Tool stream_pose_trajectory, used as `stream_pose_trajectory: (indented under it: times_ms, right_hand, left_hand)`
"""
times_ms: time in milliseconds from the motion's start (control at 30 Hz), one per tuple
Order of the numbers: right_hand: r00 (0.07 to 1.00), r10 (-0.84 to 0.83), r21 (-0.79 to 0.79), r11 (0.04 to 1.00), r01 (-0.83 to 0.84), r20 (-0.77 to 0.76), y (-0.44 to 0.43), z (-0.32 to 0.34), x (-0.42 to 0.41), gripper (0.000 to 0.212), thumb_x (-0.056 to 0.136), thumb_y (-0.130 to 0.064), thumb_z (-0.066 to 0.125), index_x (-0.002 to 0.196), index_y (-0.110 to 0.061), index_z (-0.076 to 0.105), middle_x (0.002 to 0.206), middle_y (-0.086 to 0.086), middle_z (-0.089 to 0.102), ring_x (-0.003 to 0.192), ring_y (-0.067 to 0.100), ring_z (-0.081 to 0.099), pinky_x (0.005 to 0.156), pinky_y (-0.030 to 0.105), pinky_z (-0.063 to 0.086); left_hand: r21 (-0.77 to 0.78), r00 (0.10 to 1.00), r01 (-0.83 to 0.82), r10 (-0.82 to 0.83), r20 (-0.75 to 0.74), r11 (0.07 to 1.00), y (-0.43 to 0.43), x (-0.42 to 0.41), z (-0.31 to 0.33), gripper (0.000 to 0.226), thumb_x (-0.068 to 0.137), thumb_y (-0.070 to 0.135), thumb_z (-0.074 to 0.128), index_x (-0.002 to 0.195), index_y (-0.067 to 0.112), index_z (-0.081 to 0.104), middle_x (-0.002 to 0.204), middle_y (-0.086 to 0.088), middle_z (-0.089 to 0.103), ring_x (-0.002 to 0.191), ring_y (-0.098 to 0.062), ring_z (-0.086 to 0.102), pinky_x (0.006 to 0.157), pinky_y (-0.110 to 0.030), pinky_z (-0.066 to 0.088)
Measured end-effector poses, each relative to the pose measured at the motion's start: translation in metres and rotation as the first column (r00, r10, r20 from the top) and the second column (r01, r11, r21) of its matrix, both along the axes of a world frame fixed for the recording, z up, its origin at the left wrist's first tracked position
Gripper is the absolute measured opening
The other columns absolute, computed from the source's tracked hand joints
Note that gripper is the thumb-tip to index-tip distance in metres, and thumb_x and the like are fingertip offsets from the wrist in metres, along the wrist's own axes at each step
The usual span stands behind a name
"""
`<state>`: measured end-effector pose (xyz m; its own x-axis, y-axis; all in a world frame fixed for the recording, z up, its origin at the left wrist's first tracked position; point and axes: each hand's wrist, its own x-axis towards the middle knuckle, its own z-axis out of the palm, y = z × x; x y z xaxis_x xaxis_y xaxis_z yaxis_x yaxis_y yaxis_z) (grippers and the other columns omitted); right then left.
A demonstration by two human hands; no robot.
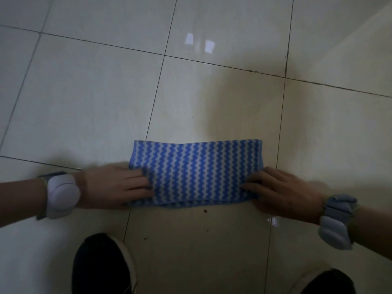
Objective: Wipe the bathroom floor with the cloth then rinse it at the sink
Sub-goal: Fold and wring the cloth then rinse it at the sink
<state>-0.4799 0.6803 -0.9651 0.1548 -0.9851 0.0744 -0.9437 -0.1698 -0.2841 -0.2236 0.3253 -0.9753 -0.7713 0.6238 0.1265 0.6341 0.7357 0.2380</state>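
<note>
Two hands down, fingers (pixel 140 183) straight and unclenched, gripping nothing: the left hand (pixel 118 185) presses on the left end of the blue-and-white striped cloth (pixel 195 172), the right hand (pixel 282 192) presses on the right end. The folded cloth lies flat on the pale tiled floor (pixel 212 98). A white padded band (pixel 61 195) wraps the left wrist, a grey padded band (pixel 337 223) the right. Black shoes (pixel 101 266) stand at the bottom edge.

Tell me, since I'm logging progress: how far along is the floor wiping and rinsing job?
Done: the blue-and-white striped cloth lies folded flat on the tiled floor. In hand: the left hand and right hand press its two ends with fairly straight fingers. Left: dark specks lie on the tile just nearer than the cloth, and no sink is in view, so rinsing hasn't begun.
</note>
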Motion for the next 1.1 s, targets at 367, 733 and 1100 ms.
stream_pose_trajectory:
  times_ms: [367,733,1100]
  right_hand:
    - [0.954,-0.292,0.068,0.955,0.288,0.065,-0.004,0.024,-0.005,0.049,0.095,-0.059,0.049,0.118,-0.016,0.056,0.111,0.007,0.059,0.090,0.025,0.063,0.065,0.035,0.054]
    - [0.574,-0.810,0.482,0.552,0.680,0.118,-0.075,0.038,0.009,0.013,0.088,-0.027,0.063,0.083,-0.021,0.053,0.088,-0.002,0.050,0.087,0.020,0.050,0.070,0.023,0.034]
    - [0.088,-0.765,0.689,0.619,0.379,0.638,-0.180,0.083,0.073,0.018,0.093,-0.017,0.062,0.088,-0.019,0.045,0.079,0.004,0.058,0.061,0.015,0.062,0.061,0.041,0.059]
  left_hand:
    - [-0.052,0.998,-0.003,0.006,0.069,0.999,0.000,0.000,0.005,0.027,0.099,0.033,0.037,0.098,0.015,0.057,0.097,-0.004,0.054,0.087,-0.024,0.051,0.074,-0.035,0.041]
    - [-0.022,0.974,-0.005,0.010,0.227,1.000,0.015,-0.014,0.027,0.027,0.092,0.041,0.052,0.079,0.018,0.057,0.078,-0.001,0.055,0.071,-0.022,0.052,0.055,-0.034,0.043]
    - [0.444,0.444,-0.890,0.407,0.798,0.101,0.084,-0.029,0.056,0.057,0.086,0.056,0.047,0.136,0.028,0.040,0.105,0.009,0.066,0.090,-0.010,0.067,0.077,-0.031,0.054]
